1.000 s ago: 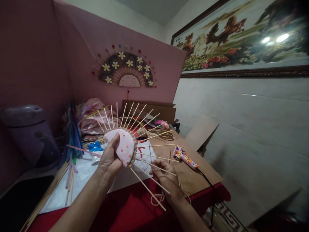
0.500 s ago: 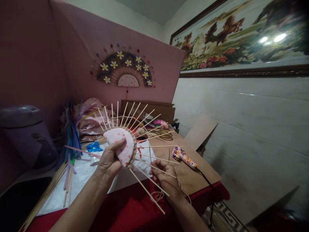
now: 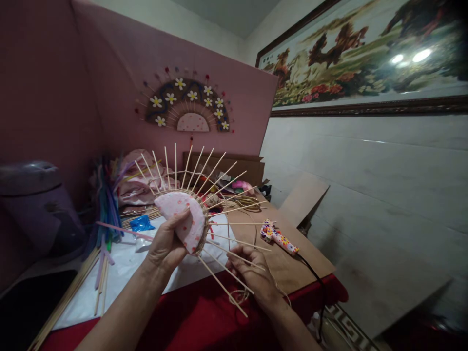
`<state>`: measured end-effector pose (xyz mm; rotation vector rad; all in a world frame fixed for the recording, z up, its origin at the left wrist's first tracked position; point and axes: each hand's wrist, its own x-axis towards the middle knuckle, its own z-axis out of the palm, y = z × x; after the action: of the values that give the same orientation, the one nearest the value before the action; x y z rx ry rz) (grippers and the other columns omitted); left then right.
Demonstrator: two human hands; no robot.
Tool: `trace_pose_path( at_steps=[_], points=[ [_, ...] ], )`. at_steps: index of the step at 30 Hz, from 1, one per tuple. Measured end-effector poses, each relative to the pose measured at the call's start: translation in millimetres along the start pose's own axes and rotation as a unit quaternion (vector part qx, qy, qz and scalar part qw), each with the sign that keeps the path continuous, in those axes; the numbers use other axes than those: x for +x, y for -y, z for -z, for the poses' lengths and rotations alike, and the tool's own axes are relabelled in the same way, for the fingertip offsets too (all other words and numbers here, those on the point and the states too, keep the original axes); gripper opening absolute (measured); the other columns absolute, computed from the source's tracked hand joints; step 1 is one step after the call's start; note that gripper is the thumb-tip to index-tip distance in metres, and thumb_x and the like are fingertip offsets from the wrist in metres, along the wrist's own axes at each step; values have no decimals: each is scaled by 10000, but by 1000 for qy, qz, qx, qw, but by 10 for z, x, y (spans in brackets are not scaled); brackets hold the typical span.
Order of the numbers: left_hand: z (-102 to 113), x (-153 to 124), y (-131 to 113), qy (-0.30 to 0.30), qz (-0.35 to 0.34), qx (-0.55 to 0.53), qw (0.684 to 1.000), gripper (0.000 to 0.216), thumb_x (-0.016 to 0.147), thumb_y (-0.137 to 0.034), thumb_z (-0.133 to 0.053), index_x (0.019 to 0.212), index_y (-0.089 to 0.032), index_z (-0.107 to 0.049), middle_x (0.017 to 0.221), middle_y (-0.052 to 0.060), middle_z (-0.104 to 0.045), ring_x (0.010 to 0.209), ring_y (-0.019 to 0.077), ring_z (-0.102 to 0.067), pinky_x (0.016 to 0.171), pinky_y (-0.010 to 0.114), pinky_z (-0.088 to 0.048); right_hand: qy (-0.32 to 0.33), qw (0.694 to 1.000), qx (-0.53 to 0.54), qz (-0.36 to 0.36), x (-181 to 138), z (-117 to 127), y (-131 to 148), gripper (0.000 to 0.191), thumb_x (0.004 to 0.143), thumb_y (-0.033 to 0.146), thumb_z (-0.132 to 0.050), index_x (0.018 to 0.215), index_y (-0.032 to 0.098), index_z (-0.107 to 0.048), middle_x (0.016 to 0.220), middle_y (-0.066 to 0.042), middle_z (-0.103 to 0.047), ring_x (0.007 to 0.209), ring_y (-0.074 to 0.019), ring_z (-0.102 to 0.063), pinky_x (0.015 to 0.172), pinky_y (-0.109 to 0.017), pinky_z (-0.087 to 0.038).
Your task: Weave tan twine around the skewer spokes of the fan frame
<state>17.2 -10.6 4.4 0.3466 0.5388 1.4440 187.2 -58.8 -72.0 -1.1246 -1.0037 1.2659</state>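
My left hand (image 3: 166, 243) grips a half-round pink fan base with white and red dots (image 3: 186, 217), held upright above the table. Several thin wooden sticks (image 3: 214, 173) fan out from its woven rim. My right hand (image 3: 252, 273) is below and right of it, fingers closed among the lower sticks (image 3: 223, 287) and on a strand of tan twine (image 3: 237, 295) that loops down onto the red cloth.
A flower-patterned glue gun (image 3: 280, 237) lies on brown cardboard (image 3: 292, 263) at right, its black cord running off the edge. White paper, loose sticks (image 3: 98, 278), coloured straws (image 3: 107, 204), pink fabric and a twine ball crowd the back. A finished fan (image 3: 185, 105) hangs on the pink board.
My left hand has raised and tilted the fan slightly, so the sticks point higher. My right hand has slid a little lower along the bottom sticks with the twine.
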Motion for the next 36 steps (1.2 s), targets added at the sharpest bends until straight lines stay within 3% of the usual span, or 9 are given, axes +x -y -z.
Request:
trace_pose_path(
  at_steps=[11, 16, 19, 22, 25, 29, 32, 36],
  points=[
    [9, 4, 7, -7, -10, 14, 1000, 164, 750, -6, -518, 797, -102, -642, 675, 91, -708, 556, 172, -663, 569, 282, -579, 47, 998, -33, 23, -21, 131, 65, 289, 670, 397, -720, 756, 129, -655, 683, -34, -674, 535, -89, -573, 528, -192, -455],
    [6, -3, 10, -14, -14, 4, 1000, 173, 745, 4, -526, 794, -117, -639, 665, 74, -711, 550, 164, -664, 560, 274, -577, 45, 996, -23, 76, -7, 192, 136, 311, 675, 386, -722, 890, 162, -712, 926, -88, -703, 874, -202, -641, 780, -311, -494],
    [-5, -12, 7, -13, -19, -1, 1000, 177, 763, 5, -505, 780, -115, -635, 649, 73, -710, 542, 165, -663, 550, 283, -579, 47, 991, -26, 120, 3, 196, 197, 266, 751, 389, -657, 923, 195, -714, 996, -83, -693, 964, -203, -614, 873, -330, -451],
    [-15, -4, 3, -14, -21, -4, 1000, 170, 769, 1, -504, 778, -109, -633, 652, 75, -711, 552, 164, -667, 576, 289, -582, 72, 991, 6, 114, -3, 164, 237, 250, 761, 364, -654, 944, 200, -704, 967, -78, -698, 924, -188, -622, 847, -315, -453],
    [-17, 5, 0, -18, -16, 1, 1000, 156, 769, -11, -514, 801, -103, -635, 670, 82, -714, 574, 172, -672, 613, 313, -584, 94, 991, 66, 63, -12, 130, 235, 218, 668, 291, -746, 857, 189, -709, 885, -49, -698, 760, -144, -630, 728, -265, -477],
    [-1, 8, 3, -22, -18, -8, 1000, 152, 748, -6, -538, 777, -116, -639, 657, 77, -710, 557, 168, -668, 613, 304, -585, 73, 989, 115, 61, 4, 148, 215, 170, 620, 237, -779, 727, 153, -678, 753, -12, -656, 603, -80, -552, 588, -197, -437],
    [13, 16, 6, -23, -21, -8, 999, 151, 747, -7, -539, 750, -117, -643, 647, 78, -707, 543, 165, -665, 598, 289, -584, 52, 986, 150, 46, 25, 188, 225, 199, 614, 269, -780, 729, 156, -663, 683, -4, -635, 588, -94, -550, 578, -210, -434],
    [12, 25, 10, -21, -24, 6, 999, 156, 758, -12, -525, 761, -103, -652, 657, 81, -708, 543, 174, -664, 562, 299, -586, 35, 994, 104, 27, 25, 216, 266, 235, 630, 312, -770, 781, 152, -688, 702, -24, -665, 637, -105, -585, 631, -216, -442]
  ],
)
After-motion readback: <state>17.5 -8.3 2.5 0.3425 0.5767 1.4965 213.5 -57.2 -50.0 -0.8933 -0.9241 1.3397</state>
